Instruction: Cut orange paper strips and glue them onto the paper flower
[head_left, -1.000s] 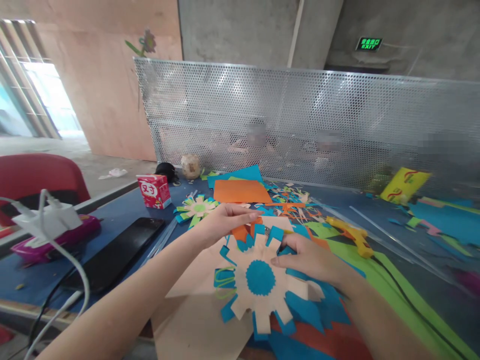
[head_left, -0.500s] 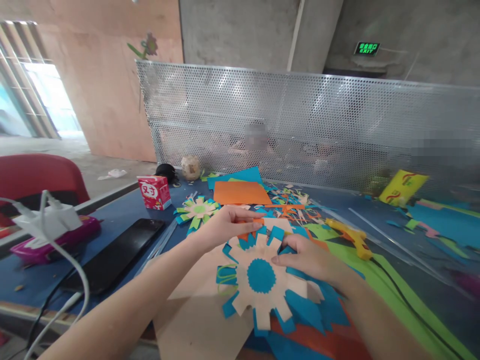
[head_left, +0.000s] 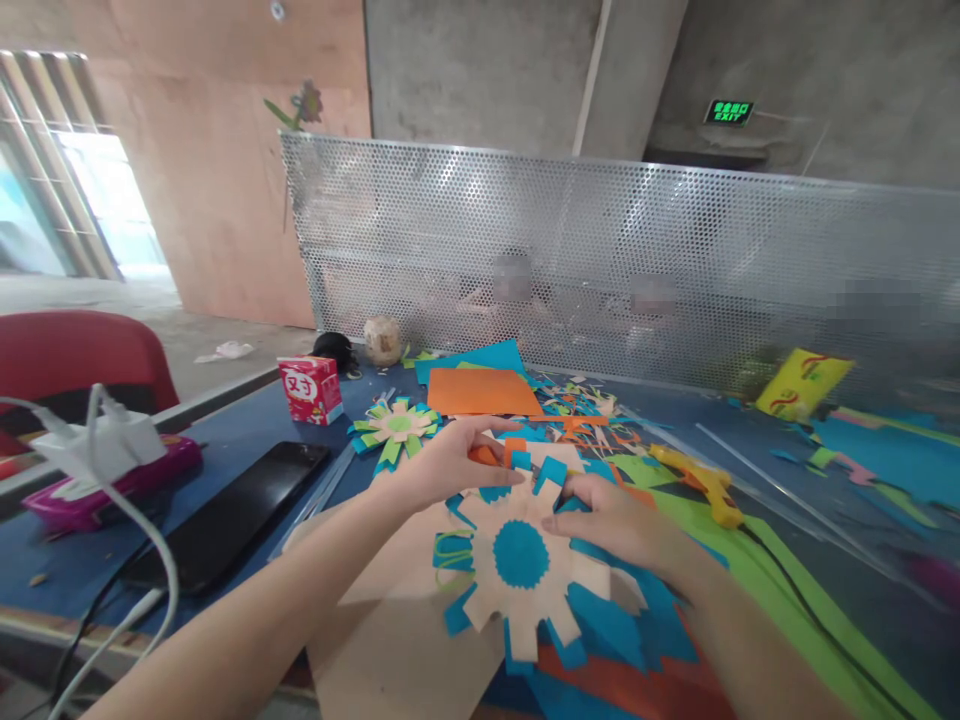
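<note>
A layered paper flower (head_left: 487,590) in cream and blue, with a jagged blue disc (head_left: 522,553) at its centre, lies facing up in front of me. My right hand (head_left: 607,515) grips its upper right edge, thumb on top and fingers behind the petals. At its upper left, my left hand (head_left: 457,460) has thumb and forefinger stretched out and apart, the thumb tip by the top petals. Something orange (head_left: 486,456) shows between those fingers; I cannot tell whether they touch it. Thin green loops (head_left: 452,550) stick out at the flower's left.
A second paper flower (head_left: 397,424), an orange sheet (head_left: 484,392) and paper scraps (head_left: 581,400) lie beyond. A yellow glue gun (head_left: 701,480) rests at right on green paper (head_left: 757,580). Left are a phone (head_left: 232,515), a red box (head_left: 310,388) and a power strip (head_left: 112,470).
My left thumb has lowered away from the forefinger, widening the gap between them. My right hand keeps its grip on the flower, which stays almost in place.
</note>
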